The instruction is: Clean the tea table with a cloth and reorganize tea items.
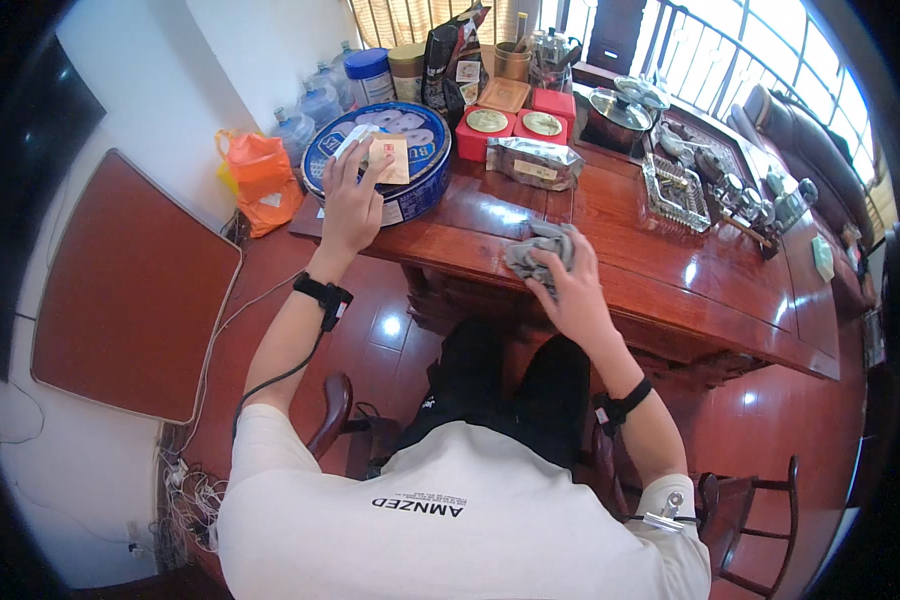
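My left hand point(353, 200) rests over the lid of a large round blue tin point(425, 190) at the table's left end. Its fingers are stretched out and somewhat apart, touching or just above a small tan paper packet point(394, 160). A whitish piece of paper point(358, 134) lies by the fingertips, partly hidden by them. At the table's near edge, my right hand point(582, 300) has its fingers and thumb around a crumpled grey cloth point(542, 248), which lies against the tabletop.
Behind the cloth sit a silver foil pack point(535, 163) and red boxes point(485, 130). Jars, a black bag point(454, 62) and a lidded pot point(615, 115) stand farther back. A glass tray point(676, 192) is at right. An orange bag point(260, 180) hangs left of the tin.
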Tool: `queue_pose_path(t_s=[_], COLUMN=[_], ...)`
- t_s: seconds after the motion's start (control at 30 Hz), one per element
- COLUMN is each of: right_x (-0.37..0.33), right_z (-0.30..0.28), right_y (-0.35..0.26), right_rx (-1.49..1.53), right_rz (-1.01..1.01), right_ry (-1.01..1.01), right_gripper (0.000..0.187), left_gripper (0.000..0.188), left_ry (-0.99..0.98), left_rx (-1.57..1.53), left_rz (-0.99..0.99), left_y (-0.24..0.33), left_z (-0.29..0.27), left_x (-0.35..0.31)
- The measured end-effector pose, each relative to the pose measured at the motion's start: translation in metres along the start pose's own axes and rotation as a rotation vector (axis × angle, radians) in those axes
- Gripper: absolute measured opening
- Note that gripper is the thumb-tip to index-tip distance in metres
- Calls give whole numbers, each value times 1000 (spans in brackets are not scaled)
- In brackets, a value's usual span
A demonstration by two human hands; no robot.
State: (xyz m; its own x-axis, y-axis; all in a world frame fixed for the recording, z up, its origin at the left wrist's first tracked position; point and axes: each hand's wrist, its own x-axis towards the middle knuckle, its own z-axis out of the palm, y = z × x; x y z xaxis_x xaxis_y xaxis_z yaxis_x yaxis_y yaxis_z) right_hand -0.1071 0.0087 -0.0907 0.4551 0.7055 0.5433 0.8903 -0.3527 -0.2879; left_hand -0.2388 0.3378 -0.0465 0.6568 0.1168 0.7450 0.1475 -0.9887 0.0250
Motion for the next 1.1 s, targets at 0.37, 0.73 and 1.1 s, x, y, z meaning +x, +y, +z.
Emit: queue_pose_path(t_s=[0.37, 0.73, 1.1], right_x=[56, 123, 135], right_z=[79, 122, 124], right_y=[-68, -39, -23], right_rx=[-157, -347, -432], right_rz=[-10, 84, 118], right_ry=[-48, -79, -79], right_gripper=[45, 48, 45], left_gripper=[44, 45, 45], left_ry=[182, 252, 243], left_rx=[54, 60, 68], left_rz=[58, 24, -8], left_y=[-1, 0, 4], left_z=[22, 32, 32], left_x=[-30, -34, -35])
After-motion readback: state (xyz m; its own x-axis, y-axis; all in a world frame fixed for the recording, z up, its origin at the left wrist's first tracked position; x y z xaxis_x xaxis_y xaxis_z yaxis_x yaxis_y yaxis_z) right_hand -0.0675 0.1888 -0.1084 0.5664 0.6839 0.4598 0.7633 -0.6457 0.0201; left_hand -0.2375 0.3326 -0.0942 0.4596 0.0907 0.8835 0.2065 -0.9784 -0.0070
